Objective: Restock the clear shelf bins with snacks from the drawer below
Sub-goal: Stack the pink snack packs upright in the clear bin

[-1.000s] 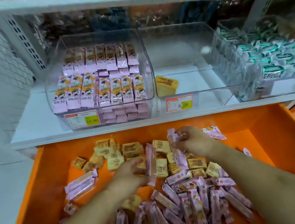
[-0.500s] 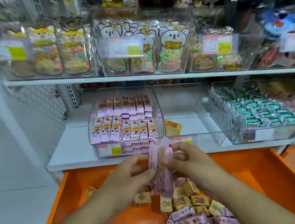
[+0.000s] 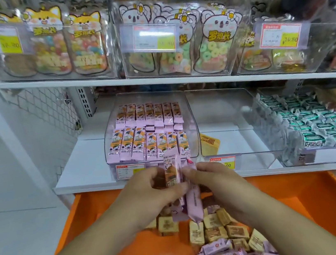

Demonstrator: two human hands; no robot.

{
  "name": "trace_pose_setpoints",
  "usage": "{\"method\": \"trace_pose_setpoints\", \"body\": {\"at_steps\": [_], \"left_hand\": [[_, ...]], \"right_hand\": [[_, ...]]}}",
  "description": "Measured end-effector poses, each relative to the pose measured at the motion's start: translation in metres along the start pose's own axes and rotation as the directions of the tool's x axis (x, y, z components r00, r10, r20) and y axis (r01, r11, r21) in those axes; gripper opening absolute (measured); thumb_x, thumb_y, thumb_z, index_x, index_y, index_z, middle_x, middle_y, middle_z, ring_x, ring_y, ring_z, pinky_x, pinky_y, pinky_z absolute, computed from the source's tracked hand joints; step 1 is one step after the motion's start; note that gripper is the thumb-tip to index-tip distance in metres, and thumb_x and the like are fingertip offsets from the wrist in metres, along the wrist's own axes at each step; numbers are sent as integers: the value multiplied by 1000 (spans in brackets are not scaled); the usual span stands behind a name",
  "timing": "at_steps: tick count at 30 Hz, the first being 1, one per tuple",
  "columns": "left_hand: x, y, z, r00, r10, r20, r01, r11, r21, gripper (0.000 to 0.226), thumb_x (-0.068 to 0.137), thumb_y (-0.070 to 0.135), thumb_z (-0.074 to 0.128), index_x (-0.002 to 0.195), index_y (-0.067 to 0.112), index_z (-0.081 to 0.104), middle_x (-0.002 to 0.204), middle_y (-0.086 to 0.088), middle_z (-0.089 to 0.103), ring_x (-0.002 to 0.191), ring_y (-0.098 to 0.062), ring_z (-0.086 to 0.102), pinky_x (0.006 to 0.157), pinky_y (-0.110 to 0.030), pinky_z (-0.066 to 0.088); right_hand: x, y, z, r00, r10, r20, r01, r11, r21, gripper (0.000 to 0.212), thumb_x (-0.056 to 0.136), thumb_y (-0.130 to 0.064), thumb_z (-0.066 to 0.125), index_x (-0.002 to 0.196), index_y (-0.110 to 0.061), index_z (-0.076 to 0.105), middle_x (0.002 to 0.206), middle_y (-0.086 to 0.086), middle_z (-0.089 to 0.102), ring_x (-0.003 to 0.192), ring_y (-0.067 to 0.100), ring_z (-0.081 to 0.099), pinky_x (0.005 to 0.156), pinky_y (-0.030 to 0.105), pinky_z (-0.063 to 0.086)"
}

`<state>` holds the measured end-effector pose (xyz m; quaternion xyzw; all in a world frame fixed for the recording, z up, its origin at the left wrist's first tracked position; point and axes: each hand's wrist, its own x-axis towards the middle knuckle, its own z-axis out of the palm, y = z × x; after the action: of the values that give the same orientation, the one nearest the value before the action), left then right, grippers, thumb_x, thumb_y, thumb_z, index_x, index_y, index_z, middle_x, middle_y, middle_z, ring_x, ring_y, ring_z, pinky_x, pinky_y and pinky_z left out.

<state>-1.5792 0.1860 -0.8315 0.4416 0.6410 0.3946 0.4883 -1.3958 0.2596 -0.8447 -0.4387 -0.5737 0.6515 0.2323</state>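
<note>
**Above the drawer: a loose bundle that could spill**

Above the orange drawer [image 3: 315, 199], both hands hold one upright bundle of pink snack bars [image 3: 184, 187], just in front of the lower shelf [image 3: 84, 182]. On the left, the left hand [image 3: 148, 192] has its fingers [image 3: 171, 188] curled round the bundle's front. Its likely goal, the clear bin of pink bars [image 3: 148, 134], already looks nearly full, so pushing more in could knock the tidy rows askew or tip bars over the front lip. At centre, the glossy wrappers hang unevenly, and one could slide out and drop back among the tan squares [image 3: 215, 226] below. On the right, the right hand [image 3: 213, 177] pinches the bundle's other side. Beside it the middle bin [image 3: 232, 118] holds a single yellow pack [image 3: 209, 143], so a hurried reach might land bars in the wrong bin.
</note>
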Motion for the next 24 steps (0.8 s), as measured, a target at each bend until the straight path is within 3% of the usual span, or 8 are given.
{"method": "trace_pose_setpoints", "body": {"at_steps": [5,8,10,11,13,17,21,24], "left_hand": [[10,-6,-7,998,-28,-61,35,992,120,46,70,58,87,104,29,74,91,5,77,79,-10,75,57,-26,55],[11,-10,-9,998,-28,-49,33,994,102,59,62,67,85,109,35,70,103,3,74,84,-8,74,51,-20,49],[9,-12,-9,999,-21,-38,23,998,59,55,64,65,87,108,37,72,107,4,75,85,-3,74,70,-27,58],[9,-12,-9,999,-20,-29,21,999,47,54,64,66,88,107,39,73,108,5,75,89,-3,74,83,-34,59],[7,-11,-10,1000,-23,1,23,999,37,60,59,70,89,109,40,74,111,6,76,98,-6,73,96,-39,57],[3,-10,-15,1000,-13,24,14,1000,-14,54,64,46,96,113,37,75,113,8,76,108,-8,70,95,-36,56],[2,-5,-31,996,62,-67,-56,995,88,40,74,25,93,107,39,77,106,23,76,99,11,66,79,-21,55],[4,-3,-44,988,86,-128,-74,993,93,43,63,36,99,99,35,77,89,17,75,82,-4,70,76,-29,53]], "right_hand": [[2,-2,-13,992,39,124,-50,995,90,49,81,-18,75,125,2,66,110,31,70,90,35,70,69,40,55],[-2,-2,-14,999,2,53,-5,998,55,56,84,-18,85,132,-2,60,99,16,71,83,27,74,65,38,57],[-6,-3,-11,999,-39,-15,39,999,36,43,88,-17,84,124,-7,64,92,8,70,80,23,74,65,37,56],[-7,-4,-11,998,-49,-37,51,997,52,38,90,-17,82,122,-8,64,91,9,70,79,23,73,64,38,56],[-9,-6,-11,997,-63,-51,68,994,91,30,93,-16,77,117,-5,63,90,12,71,77,25,72,64,41,57],[-13,-7,-14,996,-86,-36,89,991,95,28,99,-13,69,114,8,58,80,7,72,78,29,71,72,48,60],[-16,-9,-22,987,-110,-118,112,994,11,23,96,-22,76,111,-10,62,69,-2,62,78,25,66,70,45,53],[-14,-9,-27,969,-170,-179,156,984,-90,31,89,-36,81,111,-24,63,76,7,50,79,26,56,71,49,47]]}}
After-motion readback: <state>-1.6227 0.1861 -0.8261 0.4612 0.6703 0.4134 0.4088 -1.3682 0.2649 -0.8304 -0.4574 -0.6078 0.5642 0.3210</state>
